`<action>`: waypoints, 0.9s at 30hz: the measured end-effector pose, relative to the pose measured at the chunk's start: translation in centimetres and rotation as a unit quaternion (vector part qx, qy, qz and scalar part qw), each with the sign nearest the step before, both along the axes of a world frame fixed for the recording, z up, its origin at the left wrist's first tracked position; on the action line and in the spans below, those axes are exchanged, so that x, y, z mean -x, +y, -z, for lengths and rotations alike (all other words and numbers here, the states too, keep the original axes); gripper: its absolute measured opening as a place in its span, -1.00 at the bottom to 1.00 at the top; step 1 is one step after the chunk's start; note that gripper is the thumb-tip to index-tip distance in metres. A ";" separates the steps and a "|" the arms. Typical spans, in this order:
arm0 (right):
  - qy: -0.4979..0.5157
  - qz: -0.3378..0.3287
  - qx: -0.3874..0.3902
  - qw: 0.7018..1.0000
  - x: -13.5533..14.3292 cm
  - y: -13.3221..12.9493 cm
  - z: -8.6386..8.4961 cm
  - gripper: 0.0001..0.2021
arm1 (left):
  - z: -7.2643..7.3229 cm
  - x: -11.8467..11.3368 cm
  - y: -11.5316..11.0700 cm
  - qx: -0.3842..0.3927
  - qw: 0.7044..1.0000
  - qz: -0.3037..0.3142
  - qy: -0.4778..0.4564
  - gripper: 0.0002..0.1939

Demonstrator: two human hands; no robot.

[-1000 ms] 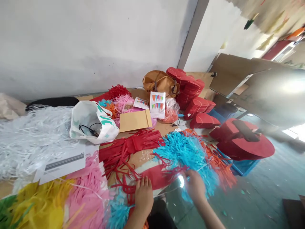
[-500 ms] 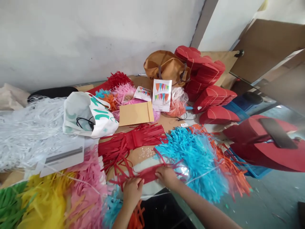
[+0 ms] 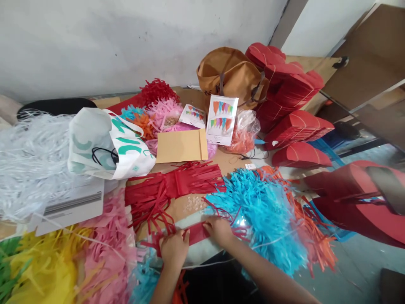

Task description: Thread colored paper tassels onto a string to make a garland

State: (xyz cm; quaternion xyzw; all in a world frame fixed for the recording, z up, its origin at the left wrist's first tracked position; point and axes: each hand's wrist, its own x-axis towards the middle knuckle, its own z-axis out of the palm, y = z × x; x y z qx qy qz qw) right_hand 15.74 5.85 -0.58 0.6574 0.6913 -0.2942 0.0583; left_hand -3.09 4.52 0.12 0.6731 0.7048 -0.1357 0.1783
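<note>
A red fringed tissue strip (image 3: 198, 233) lies across the near edge of the table, its solid middle stretched flat between my hands. My left hand (image 3: 174, 249) grips its left part with fingers closed. At its right part, my right hand (image 3: 219, 231) is closed on the same strip. Just beyond lies a stack of red fringed tissue (image 3: 177, 183). Small clear pieces (image 3: 194, 204) sit between that stack and the strip. Blue fringed tissue (image 3: 259, 215) is heaped right of my right hand.
Behind are a brown envelope (image 3: 182, 146), a white bag (image 3: 91, 141), printed packets (image 3: 222, 120) and a brown bag (image 3: 229, 76). Stacked red paper shapes (image 3: 297, 126) stand at the right. Yellow tissue (image 3: 47, 261), pink tissue (image 3: 109, 249) and white strips (image 3: 34, 164) lie left.
The camera view has shifted and come slightly closer to the table. Both hands remain on the red strip, which now looks a little flatter between them.
</note>
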 end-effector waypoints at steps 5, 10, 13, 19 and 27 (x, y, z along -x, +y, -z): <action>-0.021 0.011 -0.003 1.000 0.3 0.3 0.4 -0.73 | -0.1 -0.1 -0.3 -0.019 1.000 0.009 -0.001 -0.51; -0.066 0.056 -0.047 0.995 -0.5 0.2 -0.3 -0.78 | -0.6 -0.5 -0.6 -0.083 0.990 0.103 -0.054 -0.67; -0.034 0.006 -0.138 0.990 -1.2 -1.1 -0.7 -0.80 | -0.6 -0.4 -0.4 -0.092 0.970 0.199 -0.103 -0.67; 0.090 -0.205 -0.180 0.958 -1.6 -2.9 0.1 -0.83 | -1.2 -0.2 -1.0 -0.112 0.944 0.280 -0.136 -0.69; 0.125 -0.148 -0.172 0.966 -2.4 -0.9 0.3 -0.87 | -0.5 -0.1 -2.3 -0.160 0.960 0.169 -0.155 -0.72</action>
